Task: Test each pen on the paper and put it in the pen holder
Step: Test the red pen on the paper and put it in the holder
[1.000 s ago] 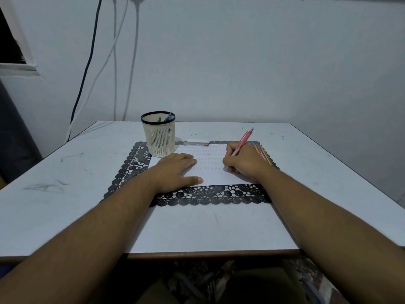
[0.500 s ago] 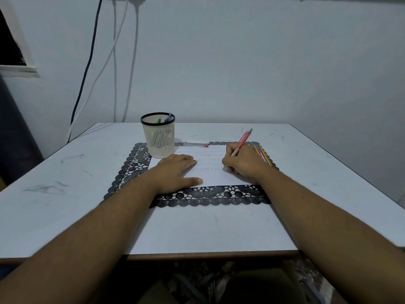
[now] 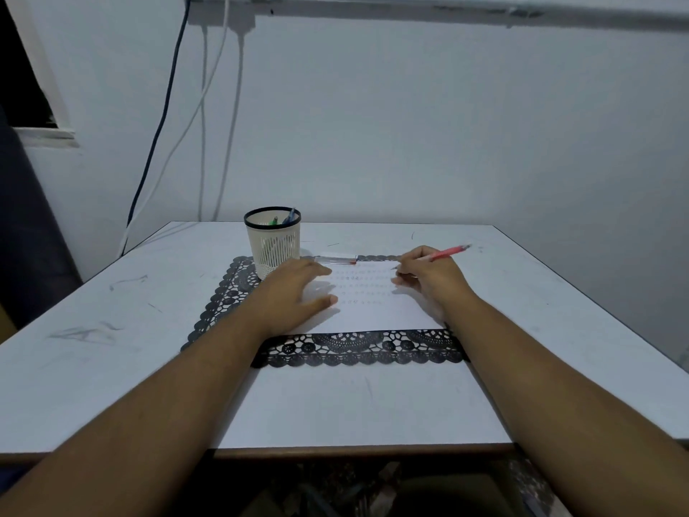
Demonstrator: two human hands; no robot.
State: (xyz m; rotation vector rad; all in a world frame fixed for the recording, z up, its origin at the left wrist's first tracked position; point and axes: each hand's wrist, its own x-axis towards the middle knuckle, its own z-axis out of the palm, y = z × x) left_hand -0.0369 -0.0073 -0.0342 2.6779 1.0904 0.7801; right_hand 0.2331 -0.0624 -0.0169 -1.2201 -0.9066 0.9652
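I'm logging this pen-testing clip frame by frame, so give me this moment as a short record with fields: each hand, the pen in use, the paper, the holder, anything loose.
left hand: flat on the paper, fingers straight
right hand: holds the red pen, tip at the paper's upper right
paper: white sheet with rows of small marks, on the black lace mat
pen holder: upright at the mat's far left corner, with a green and a blue pen inside
loose: clear pen lying beyond the paper's far edge
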